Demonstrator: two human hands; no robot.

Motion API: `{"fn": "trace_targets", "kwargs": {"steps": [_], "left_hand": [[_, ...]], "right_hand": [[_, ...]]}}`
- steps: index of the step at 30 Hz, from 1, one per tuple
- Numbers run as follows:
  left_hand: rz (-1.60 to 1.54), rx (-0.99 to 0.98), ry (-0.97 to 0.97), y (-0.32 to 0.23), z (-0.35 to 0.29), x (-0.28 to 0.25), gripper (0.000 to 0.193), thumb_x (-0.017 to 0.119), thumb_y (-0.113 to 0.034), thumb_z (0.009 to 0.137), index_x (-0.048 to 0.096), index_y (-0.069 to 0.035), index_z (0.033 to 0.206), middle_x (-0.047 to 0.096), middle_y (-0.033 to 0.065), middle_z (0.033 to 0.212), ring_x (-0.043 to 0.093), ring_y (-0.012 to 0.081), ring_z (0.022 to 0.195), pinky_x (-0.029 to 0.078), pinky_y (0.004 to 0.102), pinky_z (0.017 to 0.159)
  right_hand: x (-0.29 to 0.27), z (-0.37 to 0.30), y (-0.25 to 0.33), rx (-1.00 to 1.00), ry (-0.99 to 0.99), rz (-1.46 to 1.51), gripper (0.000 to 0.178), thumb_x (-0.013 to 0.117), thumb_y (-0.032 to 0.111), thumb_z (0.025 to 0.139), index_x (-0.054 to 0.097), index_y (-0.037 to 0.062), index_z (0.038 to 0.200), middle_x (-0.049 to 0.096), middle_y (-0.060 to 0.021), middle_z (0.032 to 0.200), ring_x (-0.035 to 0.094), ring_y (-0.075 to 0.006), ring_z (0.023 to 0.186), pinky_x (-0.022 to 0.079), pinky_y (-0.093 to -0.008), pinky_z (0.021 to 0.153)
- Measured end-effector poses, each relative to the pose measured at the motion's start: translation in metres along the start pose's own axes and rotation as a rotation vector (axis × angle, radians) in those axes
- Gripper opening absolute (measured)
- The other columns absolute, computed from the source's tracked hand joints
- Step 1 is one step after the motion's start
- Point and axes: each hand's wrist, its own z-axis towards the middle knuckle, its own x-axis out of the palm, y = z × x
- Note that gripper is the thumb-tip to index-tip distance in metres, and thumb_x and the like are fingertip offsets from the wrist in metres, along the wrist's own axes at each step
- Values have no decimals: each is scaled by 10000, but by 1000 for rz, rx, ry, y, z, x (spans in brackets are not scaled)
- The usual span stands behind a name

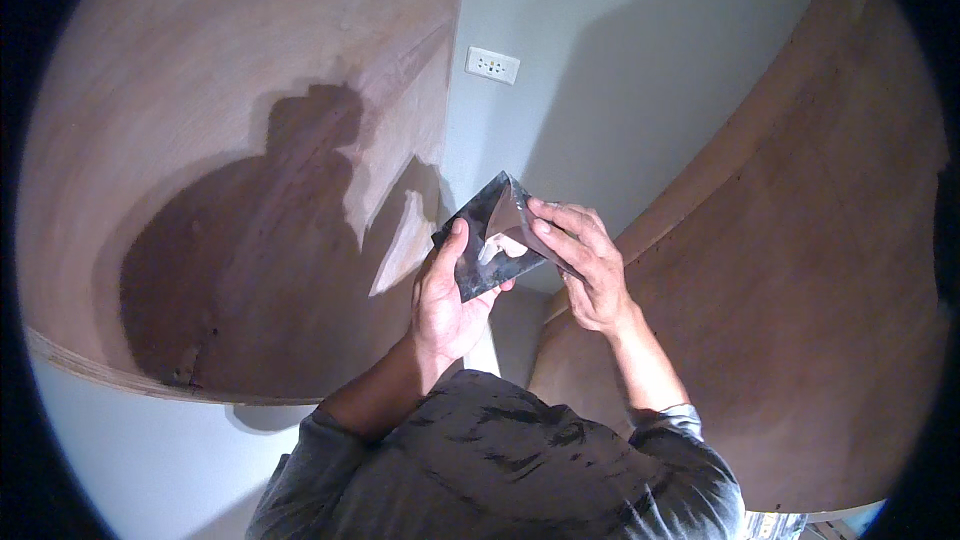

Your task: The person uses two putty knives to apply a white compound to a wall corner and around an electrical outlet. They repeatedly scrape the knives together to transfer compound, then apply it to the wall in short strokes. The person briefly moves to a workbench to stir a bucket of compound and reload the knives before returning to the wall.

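Note:
My left hand (445, 305) grips a dark, flat spreader plate (476, 262), its thumb on top and fingers beneath. On the plate sits a small pale lump (503, 246) that looks like putty. In my right hand (592, 265) is a thin flat scraper (512, 212), tilted against the plate, with the fingers laid along its outer face. The far corners of the two tools meet or nearly meet. Part of the lump is hidden behind the scraper, and how my right thumb holds it is not visible.
A large curved wooden panel (250, 20) rises on the left, bearing my shadow. Another curved brown panel (760, 300) stands on the right. Between them is a pale wall (640, 20) with a white socket outlet (492, 65).

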Motion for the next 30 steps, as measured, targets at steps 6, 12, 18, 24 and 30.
{"fn": "trace_targets", "kwargs": {"steps": [6, 12, 18, 24, 30], "left_hand": [[120, 91, 62, -9, -2, 3, 386, 545, -390, 1041, 598, -80, 1265, 680, 55, 1147, 639, 154, 1032, 494, 349, 790], [389, 451, -130, 3, 12, -13, 411, 486, -348, 1069, 549, -22, 1311, 646, 90, 1199, 638, 187, 1066, 531, 371, 830], [644, 640, -96, 12, 4, -13, 435, 432, -313, 1093, 545, 47, 1310, 638, 126, 1229, 612, 204, 1125, 479, 367, 974], [1070, 719, 15, 5, -9, -14, 424, 391, -277, 1092, 608, 68, 1210, 681, 163, 1065, 632, 228, 997, 476, 368, 880], [1220, 706, 103, 7, -25, -25, 424, 410, -257, 1075, 570, 68, 1296, 665, 266, 1124, 667, 364, 1071, 496, 408, 901]], "right_hand": [[0, -23, -33, 362, 66, -103, 519, 496, -82, 888, 587, 93, 1369, 566, -136, 1405, 582, -322, 1213, 512, -417, 1003], [2, -37, 4, 728, -627, 1052, 670, 614, 183, 932, 324, 54, 1523, 619, -155, 1181, 708, -241, 909, 630, -324, 546], [36, -25, 46, 833, -598, 1012, 557, 572, 147, 986, 401, 22, 1502, 650, -135, 1199, 711, -144, 890, 621, -252, 625], [53, -18, 46, 835, -641, 990, 567, 590, 149, 972, 414, 5, 1491, 653, -121, 1189, 698, -129, 881, 596, -237, 621], [54, -2, 42, 732, -717, 1060, 549, 588, 131, 979, 421, -14, 1482, 645, -138, 1219, 672, -167, 985, 555, -292, 786]]}}
